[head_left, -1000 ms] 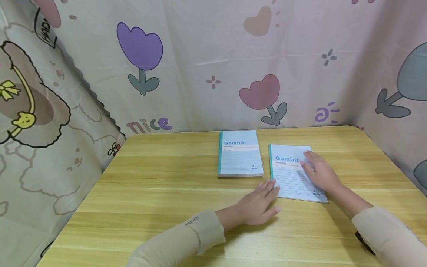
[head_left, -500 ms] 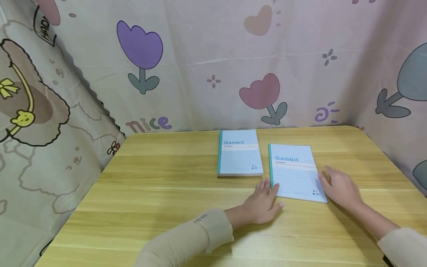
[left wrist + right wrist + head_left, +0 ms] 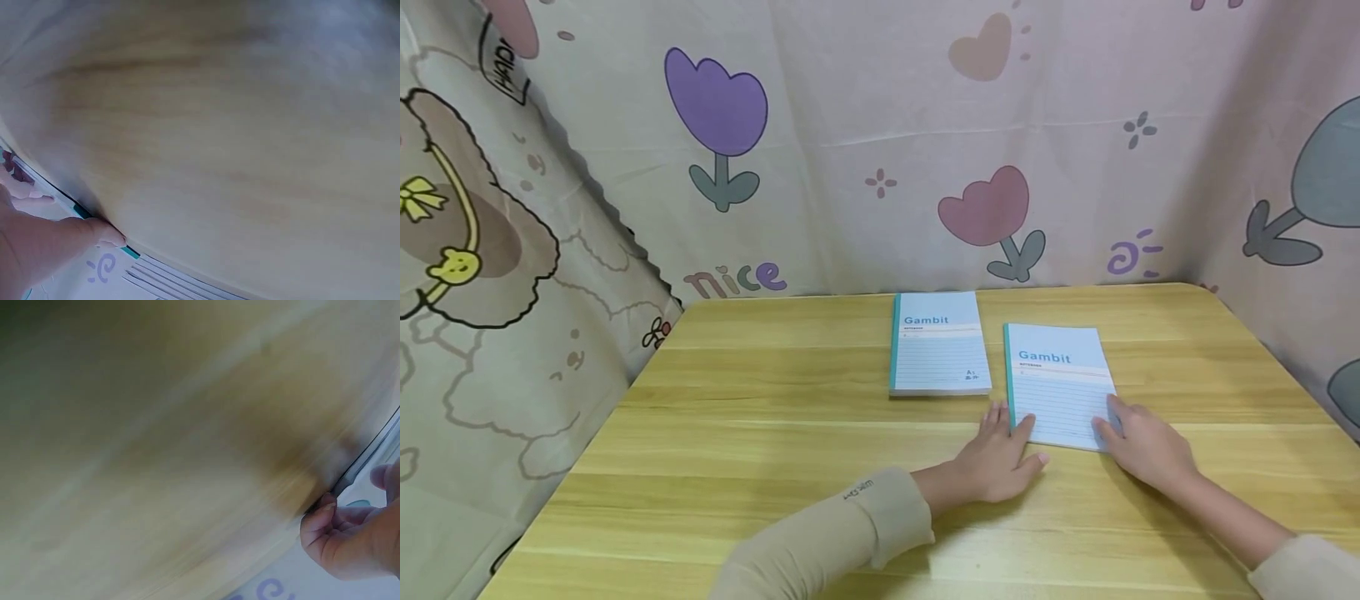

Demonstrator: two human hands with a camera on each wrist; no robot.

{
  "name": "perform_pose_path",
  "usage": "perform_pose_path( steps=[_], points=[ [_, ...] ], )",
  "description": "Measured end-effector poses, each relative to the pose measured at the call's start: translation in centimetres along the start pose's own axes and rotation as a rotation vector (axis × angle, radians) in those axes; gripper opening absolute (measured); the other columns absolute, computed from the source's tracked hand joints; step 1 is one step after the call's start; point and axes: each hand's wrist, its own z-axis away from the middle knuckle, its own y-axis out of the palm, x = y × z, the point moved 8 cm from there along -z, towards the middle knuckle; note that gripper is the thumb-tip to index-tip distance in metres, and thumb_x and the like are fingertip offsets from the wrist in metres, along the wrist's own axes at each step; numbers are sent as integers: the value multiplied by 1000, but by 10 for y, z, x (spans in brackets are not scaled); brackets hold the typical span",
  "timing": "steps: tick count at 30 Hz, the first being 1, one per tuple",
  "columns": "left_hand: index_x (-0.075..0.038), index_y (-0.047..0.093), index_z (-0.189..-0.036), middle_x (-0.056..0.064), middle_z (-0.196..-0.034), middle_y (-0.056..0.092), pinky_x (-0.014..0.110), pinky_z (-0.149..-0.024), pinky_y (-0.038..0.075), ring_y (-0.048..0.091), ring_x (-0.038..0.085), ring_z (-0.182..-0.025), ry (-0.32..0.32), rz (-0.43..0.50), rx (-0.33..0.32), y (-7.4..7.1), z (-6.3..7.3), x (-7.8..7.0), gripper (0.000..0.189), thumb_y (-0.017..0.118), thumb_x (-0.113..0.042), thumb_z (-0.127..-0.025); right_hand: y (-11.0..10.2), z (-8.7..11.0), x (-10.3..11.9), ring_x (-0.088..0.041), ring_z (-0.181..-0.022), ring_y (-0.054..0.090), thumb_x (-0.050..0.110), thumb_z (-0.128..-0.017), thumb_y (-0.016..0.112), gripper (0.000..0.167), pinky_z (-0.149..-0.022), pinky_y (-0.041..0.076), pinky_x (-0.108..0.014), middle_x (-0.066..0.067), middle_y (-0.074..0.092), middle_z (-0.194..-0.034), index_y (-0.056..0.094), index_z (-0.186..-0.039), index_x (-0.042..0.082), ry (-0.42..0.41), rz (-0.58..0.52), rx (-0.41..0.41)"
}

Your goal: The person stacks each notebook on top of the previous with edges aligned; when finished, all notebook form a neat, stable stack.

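Note:
Two light-blue notebooks with teal spines and "Gambit" on their covers lie on the table. My left hand (image 3: 996,463) reaches to the lower left corner of the right-hand notebook (image 3: 1056,392), fingers extended. One finger lies over its corner and the others rest beside the spine. At that notebook's lower right corner, my right hand (image 3: 1150,446) pinches the edge, thumb on the cover. In the right wrist view its fingers (image 3: 322,528) curl at the notebook's edge, and the corner itself is covered. The thicker-looking left-hand notebook (image 3: 940,354) sits untouched, farther back.
A wood-grain table (image 3: 737,400) spreads under both notebooks. Behind it hangs a patterned cloth (image 3: 850,108) with flowers and hearts, close to the table's back edge. More printed cloth (image 3: 482,400) covers the left side.
My right hand has slid off the cover to the right, then come back in to grip the lower right corner. The left hand has shifted slightly right. Both notebooks lie about where they were.

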Motion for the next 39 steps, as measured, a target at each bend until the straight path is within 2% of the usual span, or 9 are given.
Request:
perform_pose_path(
  steps=[7,13,16,19,22,26,33,36,39],
  points=[
    [-11,27,-146,25,-149,22,41,-115,21,15,37,-141,-33,124,-60,-5,-2,-2,59,25,-47,-99,2,0,3,-55,-105,50,29,-93,49,57,-71,46,-59,-42,50,-115,43,-127,-16,6,1,7],
    [-12,35,-142,14,-149,31,42,-112,28,23,28,-141,-140,479,-171,-12,-3,4,53,37,-41,-98,3,-1,3,-55,-105,49,29,-94,49,57,-72,46,-59,-42,50,-115,44,-126,-16,2,-4,10],
    [-10,42,-138,7,-115,62,30,-91,48,61,16,-98,-183,713,-277,-18,-5,5,45,45,-30,-97,2,-2,3,-56,-106,48,31,-95,47,58,-74,46,-60,-42,49,-117,43,-127,-17,-7,-25,19],
    [-6,48,-131,1,-78,57,20,-55,43,45,7,-53,-229,932,-390,-25,-8,8,38,51,-16,-94,0,-3,2,-55,-107,50,31,-96,46,59,-74,47,-58,-42,47,-120,41,-126,-20,-21,-60,26],
    [-4,54,-122,1,-81,56,16,-47,38,44,6,-53,-289,1096,-478,-29,-13,14,32,54,-8,-91,-2,-4,1,-48,-90,59,30,-97,45,59,-65,48,-47,-41,55,-108,41,-127,-20,-21,-99,32],
    [-3,60,-114,7,-94,59,19,-59,51,56,9,-66,-299,1138,-502,-34,-22,22,27,58,-3,-88,-4,-6,-4,-23,-55,43,32,-98,41,58,-53,36,-32,-21,51,-61,39,-130,-17,11,-178,53],
    [-5,63,-114,2,-87,58,19,-63,52,51,5,-64,-309,1155,-433,-34,-36,31,29,62,-3,-86,-8,-7,-14,-34,-73,62,33,-99,37,60,-64,52,-42,-32,59,-87,31,-136,-15,85,-347,134],
    [-6,64,-115,1,-87,58,15,-56,46,43,4,-57,-308,1179,-434,-33,-40,33,30,62,-3,-85,-2,-6,-21,-14,-53,53,31,-99,40,63,-51,49,-26,-7,52,-71,18,-143,-10,137,-539,246],
    [-6,63,-116,0,-85,57,14,-54,42,38,4,-54,-289,1211,-424,-34,-42,37,31,62,-2,-85,2,-5,-26,-7,-59,51,28,-98,44,68,-56,48,-22,-2,50,-77,9,-146,-4,157,-714,325]
  ],
)
